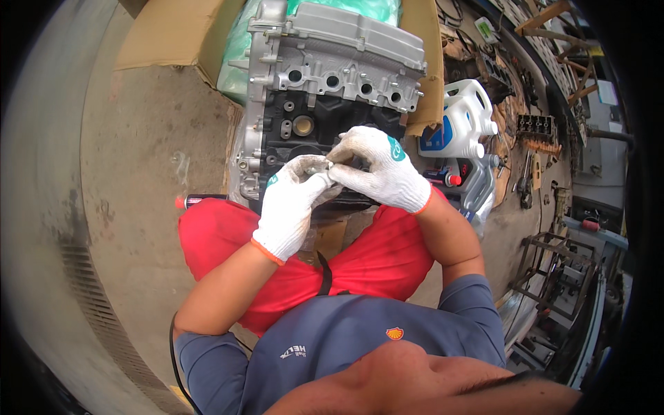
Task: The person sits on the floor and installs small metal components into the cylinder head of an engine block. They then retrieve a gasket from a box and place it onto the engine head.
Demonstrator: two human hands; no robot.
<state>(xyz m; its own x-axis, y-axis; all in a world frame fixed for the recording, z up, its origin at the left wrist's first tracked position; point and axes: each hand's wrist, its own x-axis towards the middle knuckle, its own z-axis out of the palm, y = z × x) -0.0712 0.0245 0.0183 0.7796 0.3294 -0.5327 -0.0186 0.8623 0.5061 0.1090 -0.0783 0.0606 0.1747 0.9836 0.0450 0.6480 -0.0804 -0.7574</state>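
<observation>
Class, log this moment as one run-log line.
left hand: grips small metal part | right hand: pinches same part | engine block: just beyond hands

Bright even daylight, soft shadows only, mild glare on white gloves at frame centre and on the concrete floor (138, 159) upper left, heavy fisheye bend plus black vignette at edges, chin at bottom blurred, right-side clutter soft

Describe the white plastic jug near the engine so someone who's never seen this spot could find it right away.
Start at the big engine block standing on cardboard in the middle of the concrete floor. Just off its right side, beyond the person's gloved right hand, stands the white plastic jug. It is the only large white container there, with a blue label and a moulded handle, while the things around it are dark metal parts and tools.
</observation>
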